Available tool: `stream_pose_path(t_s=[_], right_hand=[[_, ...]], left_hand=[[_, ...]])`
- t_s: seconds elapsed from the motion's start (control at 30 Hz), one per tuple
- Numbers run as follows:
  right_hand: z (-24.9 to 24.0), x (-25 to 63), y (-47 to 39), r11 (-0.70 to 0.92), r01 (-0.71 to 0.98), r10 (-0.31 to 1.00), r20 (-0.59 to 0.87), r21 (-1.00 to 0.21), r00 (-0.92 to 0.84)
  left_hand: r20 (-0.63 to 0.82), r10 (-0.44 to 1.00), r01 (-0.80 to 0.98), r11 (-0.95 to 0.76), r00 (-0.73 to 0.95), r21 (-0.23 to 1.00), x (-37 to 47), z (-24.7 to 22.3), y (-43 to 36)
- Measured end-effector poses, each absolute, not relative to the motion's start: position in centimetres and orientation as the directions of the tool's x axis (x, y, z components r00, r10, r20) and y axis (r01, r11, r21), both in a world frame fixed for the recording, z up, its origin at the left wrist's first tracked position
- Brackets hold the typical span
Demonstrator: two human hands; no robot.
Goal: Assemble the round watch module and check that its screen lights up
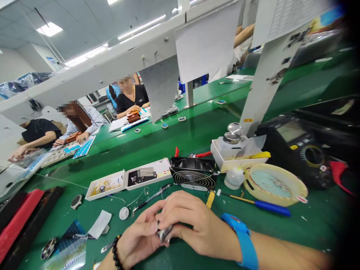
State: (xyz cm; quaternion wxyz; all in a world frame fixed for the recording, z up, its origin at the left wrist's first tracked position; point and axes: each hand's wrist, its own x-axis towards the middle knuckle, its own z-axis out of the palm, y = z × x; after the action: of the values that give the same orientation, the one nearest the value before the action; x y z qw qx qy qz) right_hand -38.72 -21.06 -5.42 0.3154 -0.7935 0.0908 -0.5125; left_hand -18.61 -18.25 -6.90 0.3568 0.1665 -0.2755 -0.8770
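My left hand [143,236], with a black bead bracelet at its wrist, is closed around a small silver metal part [163,234]. My right hand [194,221], wearing a blue wristband [243,240], grips the same part from the other side. Fingers of both hands hide most of it, so its exact kind cannot be made out. Just beyond the hands lie a slim dark pen-like tool [152,197] and a small white round disc [123,213]. A round watch case [76,201] rests on the green bench further left.
A black fan [194,174] stands ahead, beside white parts boxes [105,184]. On the right are a blue-handled screwdriver [272,208], a white bottle [234,177], a round yellowish dish [302,191] and a black device [292,146]. Co-workers sit across the bench.
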Motion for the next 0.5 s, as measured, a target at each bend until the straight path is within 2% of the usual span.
stream_pose_path(t_s=[0.1,0.17,0.23,0.33,0.5], right_hand=[[-5.5,-38.7,-20.5,-0.714,0.184,-0.547,0.703,-0.675,0.454],[-5.7,-38.8,-20.1,-0.639,0.118,-0.646,0.613,-0.760,0.456],[-5.9,-38.8,-19.7,-0.609,0.043,-0.691,0.556,-0.792,0.461],[-5.9,-38.7,-19.4,-0.631,0.026,-0.666,0.559,-0.775,0.494],[-6.0,-38.3,-19.4,-0.692,0.124,-0.590,0.657,-0.711,0.470]], left_hand=[[-0.096,-0.716,0.517,-0.583,-0.692,0.627,-18.4,-7.3,-18.3],[-0.098,-0.702,0.505,-0.596,-0.706,0.624,-18.3,-7.6,-18.2],[-0.087,-0.672,0.498,-0.624,-0.736,0.603,-18.3,-7.7,-18.2],[-0.079,-0.636,0.488,-0.661,-0.768,0.570,-18.5,-7.6,-18.2],[-0.096,-0.628,0.480,-0.676,-0.772,0.558,-18.5,-7.8,-18.1]])
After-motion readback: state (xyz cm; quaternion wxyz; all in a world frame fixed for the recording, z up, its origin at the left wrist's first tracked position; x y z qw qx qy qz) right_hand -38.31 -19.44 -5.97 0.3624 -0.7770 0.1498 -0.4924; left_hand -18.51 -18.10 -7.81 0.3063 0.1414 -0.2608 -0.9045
